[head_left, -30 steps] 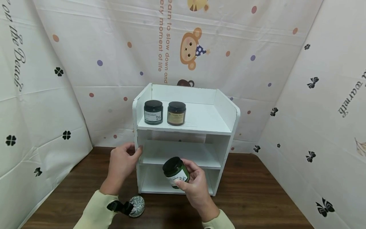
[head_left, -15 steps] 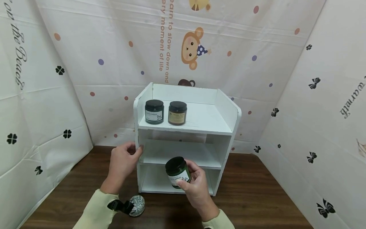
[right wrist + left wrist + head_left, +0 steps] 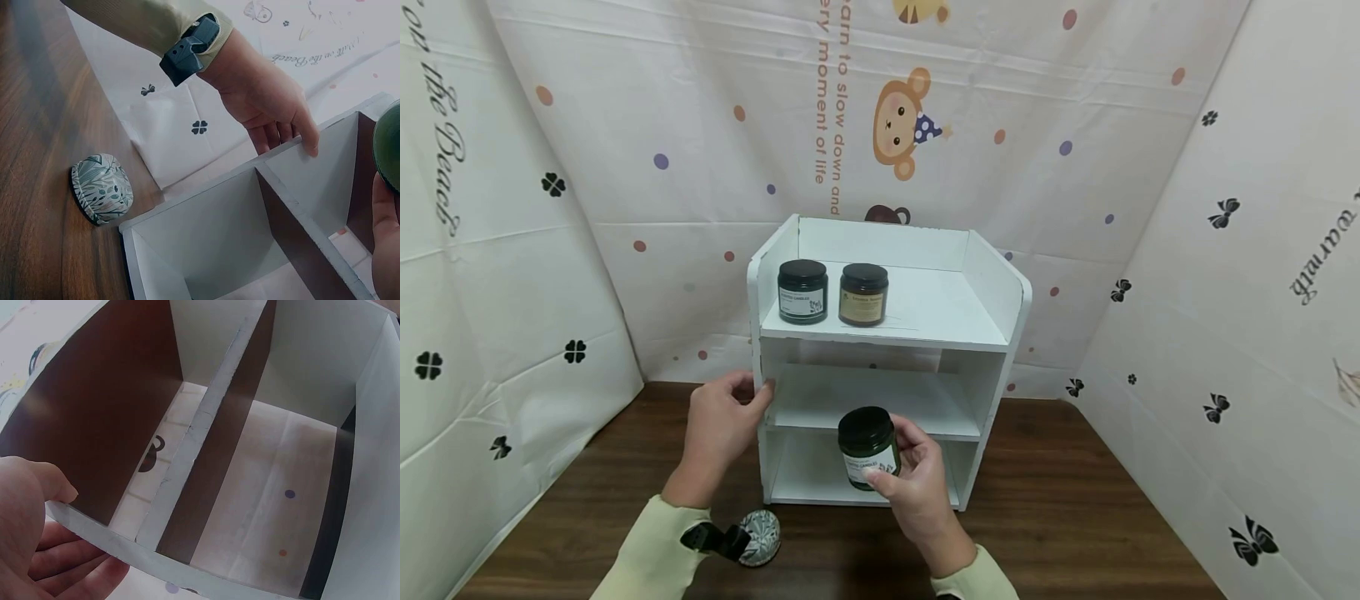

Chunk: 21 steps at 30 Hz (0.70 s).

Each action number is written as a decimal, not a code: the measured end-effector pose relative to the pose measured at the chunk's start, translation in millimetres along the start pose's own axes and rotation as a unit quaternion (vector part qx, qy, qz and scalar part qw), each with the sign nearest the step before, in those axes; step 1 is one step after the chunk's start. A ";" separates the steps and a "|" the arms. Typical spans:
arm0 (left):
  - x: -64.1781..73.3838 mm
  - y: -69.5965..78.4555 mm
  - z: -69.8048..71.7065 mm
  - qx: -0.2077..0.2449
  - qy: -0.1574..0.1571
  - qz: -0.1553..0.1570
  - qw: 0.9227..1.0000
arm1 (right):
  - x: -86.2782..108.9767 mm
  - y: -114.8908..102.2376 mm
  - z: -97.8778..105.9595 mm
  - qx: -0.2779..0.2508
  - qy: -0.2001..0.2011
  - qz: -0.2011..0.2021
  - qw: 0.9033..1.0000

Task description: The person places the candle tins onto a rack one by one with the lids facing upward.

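My right hand [image 3: 921,479] grips a dark green glass candle jar [image 3: 869,450] with a black lid and white label, in front of the lower part of a white shelf unit [image 3: 947,304]. The jar stands almost upright, label facing me. My left hand [image 3: 722,425] holds the unit's left side panel at middle-shelf height. In the left wrist view its thumb lies inside the panel [image 3: 94,528] and its fingers outside. On the top shelf, towards the left, a dark candle jar [image 3: 802,292] with a white label stands beside an amber candle jar [image 3: 863,296] with a tan label.
A round, leaf-patterned tin [image 3: 103,189] sits on the dark wooden table [image 3: 1060,508], next to my left wrist in the head view. Printed white cloth [image 3: 700,183] hangs behind the unit and on both sides.
The candle jar in my right hand has turned from tilted to nearly upright and shifted slightly right. My left hand stays on the side panel.
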<state>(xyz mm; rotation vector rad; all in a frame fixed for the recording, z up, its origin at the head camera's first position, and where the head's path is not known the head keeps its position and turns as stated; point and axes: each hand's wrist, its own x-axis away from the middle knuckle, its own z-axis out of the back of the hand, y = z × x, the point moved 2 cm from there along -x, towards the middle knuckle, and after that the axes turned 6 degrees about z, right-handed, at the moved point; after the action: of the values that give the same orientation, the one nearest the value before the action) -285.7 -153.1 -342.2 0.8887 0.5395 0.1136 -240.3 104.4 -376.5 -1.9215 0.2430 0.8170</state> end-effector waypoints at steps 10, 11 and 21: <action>0.5 1.0 0.1 -0.003 0.002 -0.004 1.000 | -1.0 0.6 -1.4 -0.031 -0.025 0.011 0.999; 0.6 1.0 0.2 -0.003 0.002 -0.004 1.000 | -1.0 0.2 -1.8 -0.031 -0.026 0.010 0.999; 0.7 1.5 1.1 -0.002 0.000 -0.007 1.000 | -1.8 -3.7 -1.5 -0.002 -0.014 -0.019 1.000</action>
<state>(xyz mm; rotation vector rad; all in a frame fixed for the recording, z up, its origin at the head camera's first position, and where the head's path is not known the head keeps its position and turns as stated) -284.4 -152.7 -340.8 0.8806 0.5443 0.1019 -239.2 104.5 -372.2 -1.9114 0.1863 0.8188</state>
